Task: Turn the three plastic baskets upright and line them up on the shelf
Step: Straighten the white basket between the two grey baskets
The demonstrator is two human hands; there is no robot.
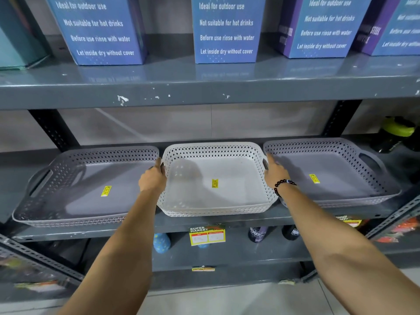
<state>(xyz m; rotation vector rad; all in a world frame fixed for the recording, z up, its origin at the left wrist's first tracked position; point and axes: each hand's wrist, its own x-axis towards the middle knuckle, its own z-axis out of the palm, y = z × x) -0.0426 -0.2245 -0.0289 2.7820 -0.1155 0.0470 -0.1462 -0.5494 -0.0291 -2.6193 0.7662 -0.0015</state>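
Note:
Three shallow perforated plastic baskets stand upright side by side on the grey metal shelf [204, 225]. The left grey basket [95, 178] and the right grey basket [329, 169] flank a white basket [216, 169]. Each has a yellow sticker on its floor. My left hand [152, 178] grips the white basket's left handle. My right hand [276, 172], with a dark bead bracelet on the wrist, holds the white basket's right handle, fingers over the rim. The white basket's front edge juts slightly past the shelf lip.
Blue printed boxes [226, 30] stand on the shelf above, its front edge [204, 92] overhanging. A black bottle with a green lid [396, 133] sits at the far right behind the right basket. A price tag [207, 235] hangs on the shelf lip; bottles stand below.

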